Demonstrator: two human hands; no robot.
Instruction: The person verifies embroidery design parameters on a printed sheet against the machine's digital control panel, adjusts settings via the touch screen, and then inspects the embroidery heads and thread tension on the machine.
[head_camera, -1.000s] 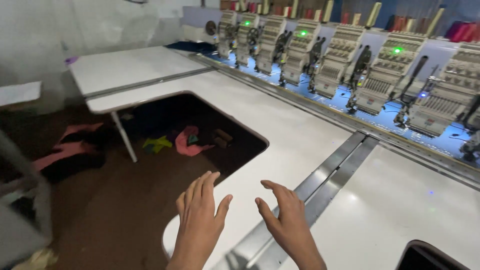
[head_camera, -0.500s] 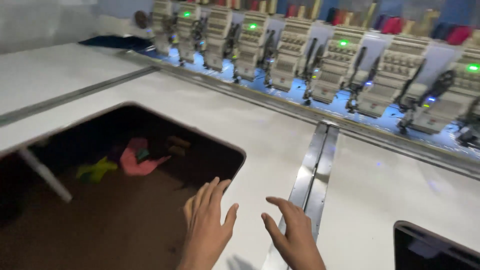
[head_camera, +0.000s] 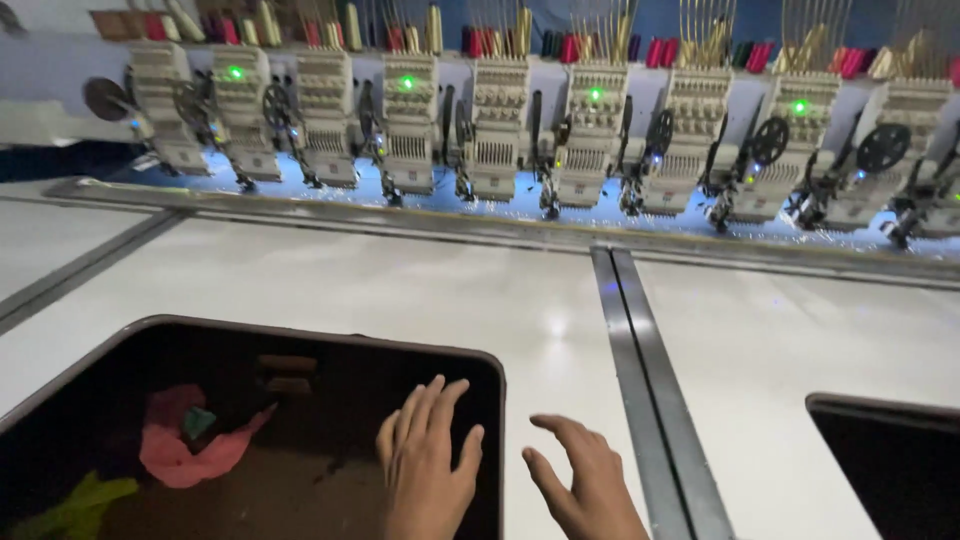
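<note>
My left hand (head_camera: 428, 470) is flat and open at the bottom middle, fingers spread, over the right edge of a large dark cut-out (head_camera: 250, 345) in the white machine table (head_camera: 400, 280). My right hand (head_camera: 585, 480) is open beside it, fingers curled a little, above the white table top just left of a grey metal rail (head_camera: 640, 370). Neither hand holds anything. Whether the palms touch the surface I cannot tell.
A row of several embroidery heads (head_camera: 500, 140) with green lights and thread cones runs along the far edge. Pink cloth (head_camera: 185, 450) and yellow-green cloth (head_camera: 75, 500) lie on the floor inside the cut-out. A second dark opening (head_camera: 890, 460) sits at the lower right.
The view has swung to the right and nearer to the machine heads. Both hands stay open and low in the view, the left now over the cut-out's right edge.
</note>
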